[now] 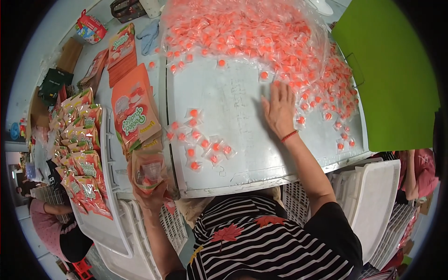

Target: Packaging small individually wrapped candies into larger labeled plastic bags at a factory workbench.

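Observation:
My left hand [150,198] grips an open candy pouch [148,164] low at the table's left edge. Through the pouch's clear window, a few orange-red pieces seem to show. My right hand [280,112] lies palm down on the white table, fingers stretched out and thumb apart. Its fingertips reach the near edge of a large heap of individually wrapped orange-red candies [247,32]; whether a candy is under them is hidden. Between my hands, toward the left, lies a loose group of wrapped candies [204,143].
A stack of flat printed pouches [135,105] lies left of the table seam, another pouch stack [122,53] behind it. Filled pouches [84,158] crowd a white tray [108,168] at far left. A green panel [387,70] stands right. Other people are at both sides.

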A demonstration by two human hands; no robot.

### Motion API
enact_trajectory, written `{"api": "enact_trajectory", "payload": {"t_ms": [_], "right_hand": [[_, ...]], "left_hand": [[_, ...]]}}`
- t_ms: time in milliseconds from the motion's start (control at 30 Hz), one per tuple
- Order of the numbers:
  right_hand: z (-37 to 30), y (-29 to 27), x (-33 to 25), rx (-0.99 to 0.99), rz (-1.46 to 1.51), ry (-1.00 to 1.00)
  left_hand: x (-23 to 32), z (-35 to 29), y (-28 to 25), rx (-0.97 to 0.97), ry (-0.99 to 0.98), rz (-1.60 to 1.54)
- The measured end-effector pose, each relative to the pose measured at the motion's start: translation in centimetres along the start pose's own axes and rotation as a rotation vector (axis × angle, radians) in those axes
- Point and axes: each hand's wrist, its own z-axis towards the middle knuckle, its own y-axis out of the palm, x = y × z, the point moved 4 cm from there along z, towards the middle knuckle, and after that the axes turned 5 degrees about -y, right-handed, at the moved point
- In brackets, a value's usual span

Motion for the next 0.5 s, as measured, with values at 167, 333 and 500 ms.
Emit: {"api": "enact_trajectory", "payload": {"t_ms": [167,333,500], "right_hand": [[-0.4,1.6,-1.1,0.058,-0.098,0.009],[1.4,2.5,-2.0,0.071,0.58,0.176],[1.3,3.9,4.1,0.227,1.9,0.813]], "left_hand": [[-1.7,-0.4,0.6,-0.056,-0.147,-0.039],[-1.5,-0.8,0.5,-0.015,-0.088,-0.004],[-5.8,-1.9,-1.1,-0.046,-0.227,0.01]]}}
